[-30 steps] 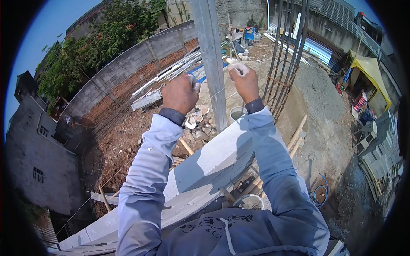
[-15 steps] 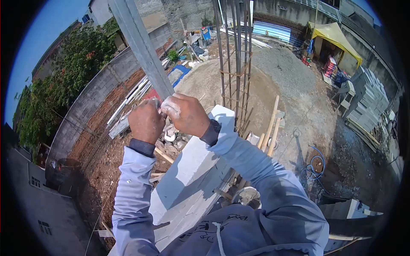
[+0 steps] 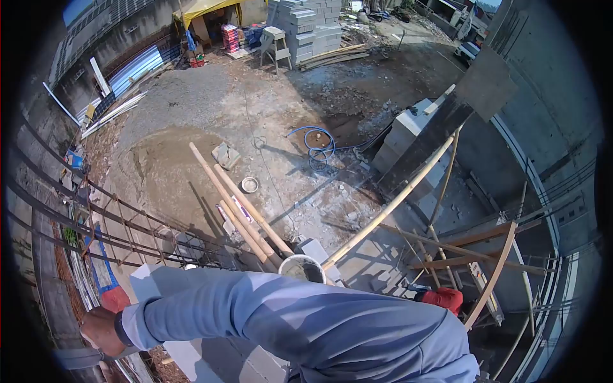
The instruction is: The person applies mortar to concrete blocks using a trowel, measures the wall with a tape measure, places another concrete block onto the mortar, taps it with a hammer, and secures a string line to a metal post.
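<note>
My right arm reaches across the lower view to the far left. There my right hand (image 3: 104,330) is closed on a long grey bar (image 3: 76,359), its fingers partly hidden. Under and beside the sleeve runs a wall of pale grey building blocks (image 3: 214,364), with a block (image 3: 150,279) on top near the forearm. Upright steel reinforcing bars (image 3: 118,220) stand just beyond the hand and wall. I cannot see my left hand.
Far below lie bamboo poles (image 3: 239,207), a bucket (image 3: 300,268), a sand heap (image 3: 169,163) and a blue hose (image 3: 319,150). Stacked blocks (image 3: 313,29) stand at the back. Timber scaffolding (image 3: 491,274) is at right, near a person in red (image 3: 442,299).
My view has swung to the right, so the bar and my right hand now sit at the far left edge. My left hand has gone out of sight.
</note>
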Demonstrator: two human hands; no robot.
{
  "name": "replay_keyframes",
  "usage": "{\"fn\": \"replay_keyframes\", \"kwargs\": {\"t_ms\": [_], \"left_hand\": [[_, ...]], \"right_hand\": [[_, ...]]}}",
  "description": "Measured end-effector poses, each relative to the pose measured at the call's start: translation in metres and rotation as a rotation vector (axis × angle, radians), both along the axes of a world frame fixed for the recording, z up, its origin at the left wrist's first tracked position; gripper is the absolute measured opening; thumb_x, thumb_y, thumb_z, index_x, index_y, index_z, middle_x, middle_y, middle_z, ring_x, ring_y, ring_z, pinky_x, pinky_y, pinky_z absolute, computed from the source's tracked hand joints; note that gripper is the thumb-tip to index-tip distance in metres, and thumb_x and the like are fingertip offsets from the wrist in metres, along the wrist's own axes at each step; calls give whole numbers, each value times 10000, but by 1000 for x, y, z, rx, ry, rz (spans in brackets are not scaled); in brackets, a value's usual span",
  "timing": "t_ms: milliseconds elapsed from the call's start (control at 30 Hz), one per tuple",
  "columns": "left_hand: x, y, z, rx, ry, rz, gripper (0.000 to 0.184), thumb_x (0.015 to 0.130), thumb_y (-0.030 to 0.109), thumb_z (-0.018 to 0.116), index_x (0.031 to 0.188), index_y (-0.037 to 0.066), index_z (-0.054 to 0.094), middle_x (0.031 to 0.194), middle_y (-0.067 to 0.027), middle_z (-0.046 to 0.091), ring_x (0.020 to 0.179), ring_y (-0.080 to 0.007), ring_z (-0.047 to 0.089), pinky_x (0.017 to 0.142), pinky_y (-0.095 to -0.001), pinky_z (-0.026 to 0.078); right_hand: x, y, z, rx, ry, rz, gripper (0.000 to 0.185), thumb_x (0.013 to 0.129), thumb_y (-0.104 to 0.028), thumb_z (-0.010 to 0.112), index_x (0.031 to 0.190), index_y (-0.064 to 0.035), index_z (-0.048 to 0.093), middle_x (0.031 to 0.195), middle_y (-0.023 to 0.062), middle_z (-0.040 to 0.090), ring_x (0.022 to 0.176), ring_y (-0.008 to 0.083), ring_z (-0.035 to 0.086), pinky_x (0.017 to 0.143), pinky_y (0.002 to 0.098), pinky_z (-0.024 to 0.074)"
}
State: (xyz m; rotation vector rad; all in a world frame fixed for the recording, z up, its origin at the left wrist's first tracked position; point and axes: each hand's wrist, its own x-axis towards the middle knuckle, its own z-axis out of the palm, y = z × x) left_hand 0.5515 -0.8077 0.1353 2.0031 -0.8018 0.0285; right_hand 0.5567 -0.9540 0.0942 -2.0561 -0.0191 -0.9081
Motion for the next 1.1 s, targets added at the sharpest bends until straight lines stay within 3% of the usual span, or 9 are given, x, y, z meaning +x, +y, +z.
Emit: {"fn": "replay_keyframes", "kwargs": {"t_ms": [67, 167, 267, 333, 367, 467, 533, 667, 1100], "left_hand": [[-3, -9, -3, -8, 27, -14, 345, 899, 160, 558, 1153, -70, 512, 1084, -119, 576, 976, -182, 549, 867, -307, 426], [-5, -19, -9, -16, 63, -21, 345, 898, 160, 559, 1150, -71, 511, 1081, -119, 575, 967, -182, 549, 862, -305, 427], [-5, -25, -14, -25, 96, -15, 345, 897, 161, 560, 1147, -73, 510, 1078, -119, 574, 958, -182, 549, 856, -303, 428], [-3, -26, -17, -22, 116, -9, 345, 897, 161, 560, 1145, -74, 509, 1076, -119, 573, 952, -182, 550, 852, -302, 428], [-3, -28, -18, -21, 124, -8, 345, 897, 161, 560, 1144, -74, 509, 1075, -119, 572, 949, -182, 550, 850, -302, 429], [-1, -33, -21, -14, 144, -1, 346, 896, 162, 561, 1141, -76, 508, 1072, -119, 571, 940, -183, 550, 845, -300, 430], [0, -35, -22, -4, 151, 6, 346, 895, 162, 562, 1139, -77, 507, 1070, -118, 570, 934, -183, 550, 841, -299, 430], [2, -43, -21, 6, 154, 11, 346, 894, 163, 563, 1135, -79, 506, 1066, -118, 568, 922, -183, 551, 834, -296, 432], [15, -38, -9, 14, 158, 16, 347, 891, 165, 565, 1122, -85, 502, 1053, -118, 562, 883, -184, 552, 810, -289, 436]], "right_hand": [[-16, -15, 16, -92, 203, 163, 176, 591, -144, 643, 671, 9, 609, 713, 190, 595, 729, 346, 590, 684, 412, 455], [5, -14, 7, -91, 204, 244, 230, 593, -157, 638, 733, 24, 613, 809, 205, 595, 828, 342, 570, 747, 408, 438], [69, 12, -33, -131, 49, 122, 239, 573, -156, 644, 715, 32, 610, 832, 219, 592, 922, 364, 537, 828, 399, 416], [95, 21, -49, -276, -9, 11, 178, 595, -191, 629, 684, -38, 632, 773, 145, 601, 845, 319, 569, 736, 391, 430], [112, 28, -61, -395, -53, -95, 127, 622, -224, 610, 652, -108, 654, 712, 71, 612, 756, 270, 608, 628, 384, 448], [72, 11, -31, -784, 33, -72, 102, 621, -243, 604, 593, -165, 664, 640, 5, 625, 644, 227, 648, 507, 375, 474], [61, 5, -16, -711, 145, 37, 89, 594, -228, 612, 572, -152, 654, 627, 17, 627, 625, 231, 648, 511, 373, 485], [86, 15, -23, -200, 204, 111, 77, 561, -203, 620, 549, -129, 639, 605, 53, 625, 609, 244, 645, 548, 374, 501], [96, 28, -33, 37, -119, 39, 81, 573, -174, 626, 562, -94, 634, 613, 119, 621, 646, 293, 646, 596, 382, 510]]}}
